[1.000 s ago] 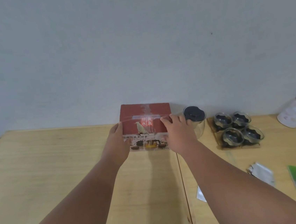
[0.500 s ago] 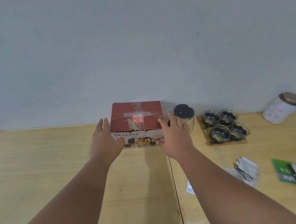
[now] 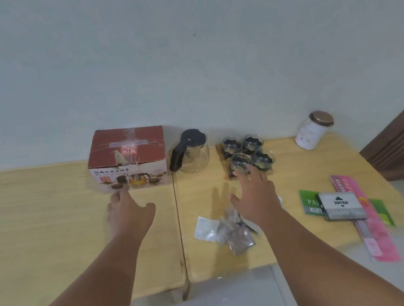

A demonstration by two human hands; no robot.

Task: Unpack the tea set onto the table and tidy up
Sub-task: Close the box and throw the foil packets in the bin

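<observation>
Box: red-and-white carton (image 3: 128,158) at centre left of frame, shut and taped across the top, standing on the wooden table (image 3: 41,219) against the wall
Teapot: glass teapot (image 3: 191,151) with black lid and handle, just right of the carton, upright
Cups: four small glass cups (image 3: 248,154) in a two-by-two block at centre right, on what looks like a flat card or tray
Left hand: left hand (image 3: 127,210) spread loose, palm down, fingertips at the carton's lower front edge; touching or just short, cannot tell; holding nothing
Right hand: right hand (image 3: 256,194) open, fingers extended toward the nearest front cup; contact uncertain, nothing gripped
Loose wrapping: clear plastic bags (image 3: 225,229) at lower centre, beside the right wrist
Other: white jar (image 3: 314,129) upper right; printed packets (image 3: 342,205) at right edge
Handling, judged: glass is thin, rigid, smooth, breakable; cups light, take each around the side wall, lift straight. Teapot by black handle, lid may be loose. Carton probably light, stiff; take by both side walls
Progress, judged: set appears unpacked; tidying of wrapping remains
</observation>
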